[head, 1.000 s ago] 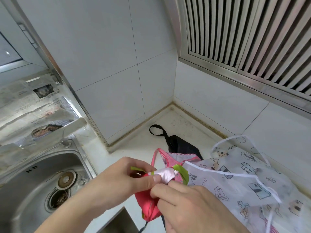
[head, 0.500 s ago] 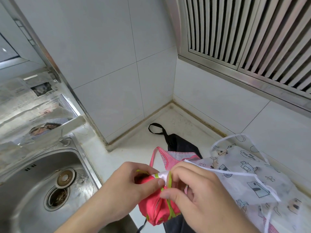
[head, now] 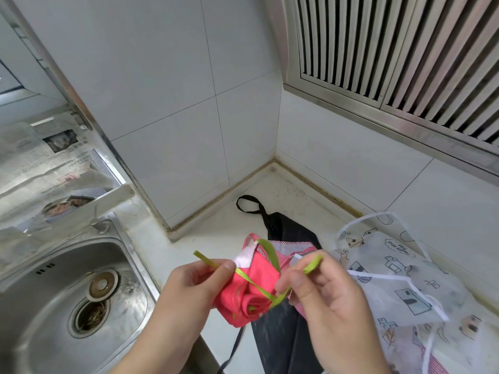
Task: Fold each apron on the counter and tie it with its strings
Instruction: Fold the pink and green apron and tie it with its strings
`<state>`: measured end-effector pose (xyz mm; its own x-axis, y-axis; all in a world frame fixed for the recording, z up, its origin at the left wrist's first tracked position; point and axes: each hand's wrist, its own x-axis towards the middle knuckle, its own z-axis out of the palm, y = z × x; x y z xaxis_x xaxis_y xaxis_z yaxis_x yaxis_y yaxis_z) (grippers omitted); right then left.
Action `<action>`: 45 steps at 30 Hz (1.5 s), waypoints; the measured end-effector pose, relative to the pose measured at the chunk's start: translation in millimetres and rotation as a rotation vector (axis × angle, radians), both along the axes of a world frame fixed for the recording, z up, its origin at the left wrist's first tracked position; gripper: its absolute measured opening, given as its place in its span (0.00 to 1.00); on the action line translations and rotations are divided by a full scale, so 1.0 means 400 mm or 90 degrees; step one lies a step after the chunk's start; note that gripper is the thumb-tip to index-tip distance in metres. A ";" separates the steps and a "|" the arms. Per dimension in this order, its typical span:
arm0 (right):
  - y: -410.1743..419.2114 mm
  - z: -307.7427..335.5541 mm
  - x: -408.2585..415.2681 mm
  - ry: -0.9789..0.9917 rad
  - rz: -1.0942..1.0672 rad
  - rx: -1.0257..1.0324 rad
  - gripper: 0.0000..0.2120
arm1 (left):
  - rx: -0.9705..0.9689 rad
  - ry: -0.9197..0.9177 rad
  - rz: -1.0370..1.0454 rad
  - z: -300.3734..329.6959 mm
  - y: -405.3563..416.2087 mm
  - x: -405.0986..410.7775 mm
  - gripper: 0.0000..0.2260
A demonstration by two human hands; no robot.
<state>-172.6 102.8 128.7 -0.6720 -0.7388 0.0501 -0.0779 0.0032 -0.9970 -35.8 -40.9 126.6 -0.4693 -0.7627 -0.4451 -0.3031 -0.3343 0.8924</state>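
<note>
A rolled pink apron [head: 244,298] with green strings [head: 253,286] hangs between my hands above the counter's front edge. My left hand [head: 194,286] pinches one green string end beside the bundle's white patch. My right hand [head: 321,290] pinches the other green string end, which sticks up to the right. The strings cross over the bundle's lower right. A black apron [head: 286,336] lies flat on the counter [head: 216,233] under the bundle, its neck loop toward the corner. A white printed apron [head: 399,282] lies crumpled at the right.
A steel sink [head: 54,300] with a drain strainer lies to the left, with newspaper-covered glass behind it. Tiled walls meet in a corner behind the counter. A metal range hood grille juts out at the upper right.
The hands have moved apart, each drawing a green string end outward. The strings now cross over the pink bundle, which has turned so its rolled end faces me.
</note>
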 end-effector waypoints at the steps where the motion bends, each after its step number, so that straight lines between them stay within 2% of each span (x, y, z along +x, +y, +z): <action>1: 0.005 0.003 -0.005 -0.058 -0.018 -0.027 0.07 | 0.029 0.025 0.020 0.001 -0.006 0.002 0.08; 3: 0.014 0.001 -0.013 -0.127 -0.029 -0.049 0.08 | 0.098 0.084 0.027 0.011 -0.017 0.007 0.14; 5: 0.017 -0.014 -0.015 -0.154 -0.015 -0.028 0.14 | 0.167 0.142 -0.003 0.022 -0.023 0.011 0.19; 6: 0.014 -0.022 -0.012 -0.170 -0.013 -0.019 0.13 | 0.200 0.167 -0.016 0.027 -0.023 0.010 0.21; 9: 0.009 -0.041 0.000 -0.230 0.018 -0.025 0.01 | 0.286 0.224 -0.021 0.026 -0.014 0.002 0.23; 12: 0.005 -0.052 0.013 -0.245 0.085 -0.020 0.08 | 0.315 0.239 -0.023 0.010 -0.006 -0.004 0.22; 14: 0.000 -0.056 0.016 -0.223 0.102 0.000 0.14 | 0.318 0.227 -0.041 -0.001 0.000 -0.006 0.19; 17: -0.006 -0.067 0.020 -0.191 0.083 0.023 0.14 | 0.334 0.194 -0.096 -0.014 0.013 -0.008 0.15; 20: -0.003 -0.070 0.024 -0.182 0.092 0.045 0.14 | 0.382 0.160 -0.146 -0.037 0.019 -0.002 0.34; 22: 0.005 -0.065 0.024 -0.162 0.095 0.069 0.16 | 0.349 0.084 -0.186 -0.046 0.023 0.000 0.38; 24: 0.014 -0.066 0.023 -0.104 0.096 0.110 0.16 | 0.280 -0.013 -0.171 -0.057 0.024 0.003 0.42; 26: 0.021 -0.074 0.026 -0.041 0.097 0.155 0.17 | 0.177 -0.061 -0.123 -0.085 0.018 0.007 0.39; 27: 0.023 -0.079 0.029 -0.022 0.097 0.169 0.17 | 0.122 -0.041 -0.121 -0.088 0.020 0.004 0.31; 29: 0.025 -0.090 0.036 0.010 0.083 0.184 0.17 | 0.043 0.001 -0.159 -0.079 0.030 -0.004 0.07; 30: 0.025 -0.097 0.038 0.029 0.071 0.185 0.18 | 0.021 0.011 -0.166 -0.074 0.030 -0.003 0.05; 33: 0.021 -0.114 0.040 0.076 0.024 0.196 0.17 | 0.048 0.046 -0.205 -0.052 0.036 0.002 0.09; 36: 0.013 -0.123 0.046 0.012 0.043 0.178 0.12 | 0.044 0.044 -0.312 -0.044 0.055 0.007 0.17; 39: 0.009 -0.117 0.046 -0.169 0.078 0.101 0.06 | -0.010 0.011 -0.315 -0.058 0.057 0.010 0.23; 42: 0.013 -0.118 0.040 -0.375 0.083 -0.010 0.07 | 0.006 0.003 -0.309 -0.079 0.048 0.010 0.21; 45: 0.022 -0.130 0.030 -0.438 0.045 -0.070 0.09 | 0.081 0.022 -0.211 -0.094 0.052 0.003 0.19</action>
<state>-160.7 111.8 76.6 -0.5291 -0.7966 -0.2925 0.5744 -0.0824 -0.8144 -34.5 -20.0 89.0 -0.6983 -0.5061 -0.5062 -0.3834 -0.3328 0.8616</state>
